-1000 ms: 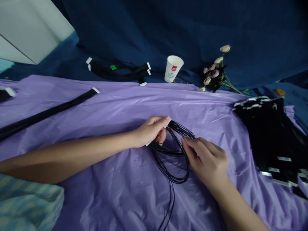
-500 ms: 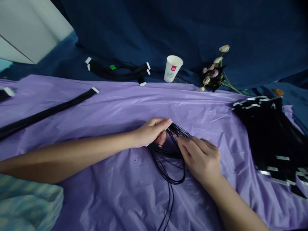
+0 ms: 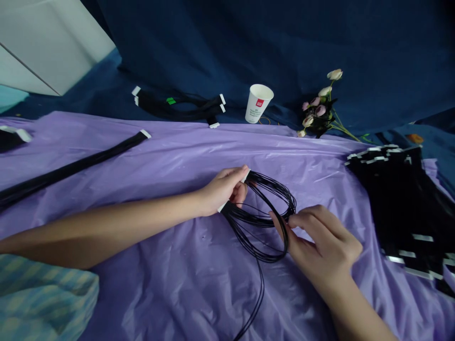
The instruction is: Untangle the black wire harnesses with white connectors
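Observation:
My left hand (image 3: 227, 189) is closed round the white-connector end of a black wire harness (image 3: 258, 220). One white connector (image 3: 246, 175) shows by the thumb tip, and another white connector (image 3: 223, 206) sticks out below the palm. From there the thin black wires run in loops to the right, and a few strands trail down toward the near edge of view. My right hand (image 3: 320, 241) pinches the right side of the loops between thumb and index finger, its thumb partly behind the wires.
A purple sheet (image 3: 170, 265) covers the work surface. Black harnesses (image 3: 398, 203) are piled at the right, and one long harness (image 3: 78, 165) lies at the left. Along the back are another harness bundle (image 3: 177, 108), a paper cup (image 3: 259, 103) and artificial flowers (image 3: 316, 111).
My right hand has moved right and slightly down, away from the left, drawing the wires into a wider loop. My left hand keeps its hold, a little higher than before.

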`<state>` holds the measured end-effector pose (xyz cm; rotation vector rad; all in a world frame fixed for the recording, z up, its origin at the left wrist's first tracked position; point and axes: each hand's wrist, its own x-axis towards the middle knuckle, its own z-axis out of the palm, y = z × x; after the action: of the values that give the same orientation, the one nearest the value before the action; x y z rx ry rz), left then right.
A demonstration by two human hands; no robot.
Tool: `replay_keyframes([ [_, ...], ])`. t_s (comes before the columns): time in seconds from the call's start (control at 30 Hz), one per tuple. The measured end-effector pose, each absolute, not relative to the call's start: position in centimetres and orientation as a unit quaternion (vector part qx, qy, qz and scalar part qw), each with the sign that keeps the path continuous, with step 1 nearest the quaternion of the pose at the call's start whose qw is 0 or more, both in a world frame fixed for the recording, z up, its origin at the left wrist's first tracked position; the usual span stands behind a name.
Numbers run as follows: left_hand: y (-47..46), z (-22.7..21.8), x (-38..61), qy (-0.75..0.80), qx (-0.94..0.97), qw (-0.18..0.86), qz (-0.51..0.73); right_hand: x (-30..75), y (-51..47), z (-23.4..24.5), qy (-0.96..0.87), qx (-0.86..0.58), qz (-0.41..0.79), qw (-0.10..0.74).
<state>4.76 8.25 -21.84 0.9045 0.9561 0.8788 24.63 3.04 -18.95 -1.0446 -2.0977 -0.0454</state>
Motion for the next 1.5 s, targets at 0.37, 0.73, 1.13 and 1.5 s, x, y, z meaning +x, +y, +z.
replay_keyframes([
  [0.37,8.2,-22.1,4.8,0.421,0.408,0.698,0.412,23.1,1.8,-18.8,-0.797,-0.427,0.375,0.206],
  [0.73,8.2,-22.2,4.8,0.405,0.414,0.703,0.413,22.9,1.5,-19.6,-0.799,-0.428,0.370,0.205],
  [1.13,8.2,-22.2,4.8,0.411,0.418,0.700,0.409,22.5,1.5,-19.1,-0.752,-0.477,0.402,0.212],
  [1.5,8.2,-22.2,4.7,0.401,0.415,0.703,0.415,24.8,3.5,-18.2,-0.366,-0.479,0.732,0.319],
])
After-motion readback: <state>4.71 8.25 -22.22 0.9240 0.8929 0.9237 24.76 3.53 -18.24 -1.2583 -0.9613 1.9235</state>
